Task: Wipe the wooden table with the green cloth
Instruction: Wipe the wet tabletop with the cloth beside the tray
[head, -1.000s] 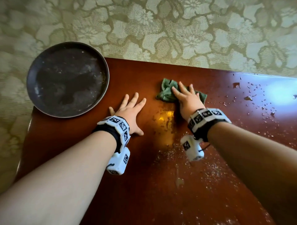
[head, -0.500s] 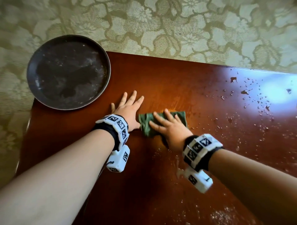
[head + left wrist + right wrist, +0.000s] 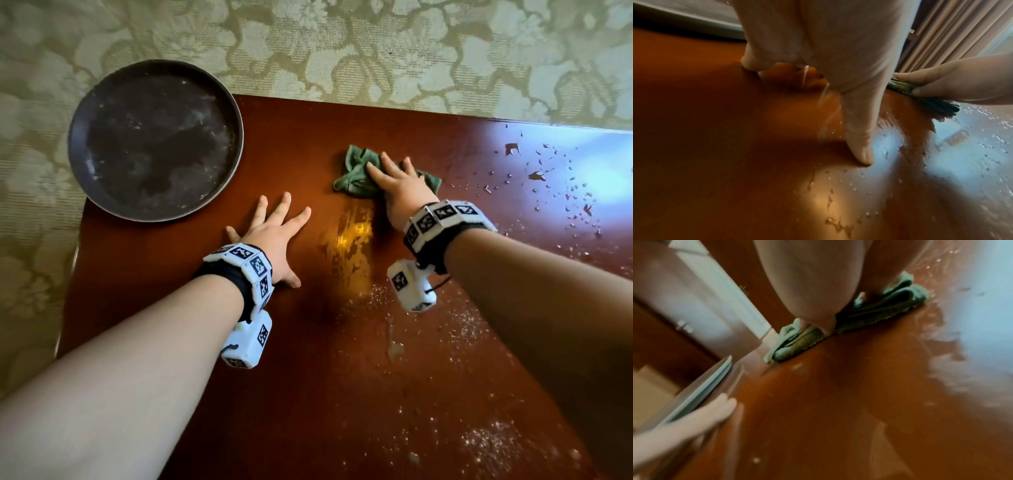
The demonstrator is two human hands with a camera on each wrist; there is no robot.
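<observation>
A crumpled green cloth [image 3: 356,171] lies on the reddish wooden table [image 3: 308,377], toward its far edge. My right hand [image 3: 397,185] presses flat on the cloth with straight fingers; the right wrist view shows the cloth [image 3: 890,305] bunched under the palm. My left hand [image 3: 274,229] rests flat on the bare wood, fingers spread, to the left of the cloth and nearer to me. In the left wrist view its thumb [image 3: 859,138] touches the wet wood, and the cloth [image 3: 931,100] shows under the other hand.
A round dark metal tray [image 3: 154,140] sits on the table's far left corner, overhanging the edge. Water drops and streaks [image 3: 555,185] cover the right part; fine specks [image 3: 479,442] lie near the front. Patterned carpet [image 3: 376,51] surrounds the table.
My right hand has pushed the cloth away from me and to the right, back toward the far edge, leaving a wet streak behind. The left hand has stayed in place.
</observation>
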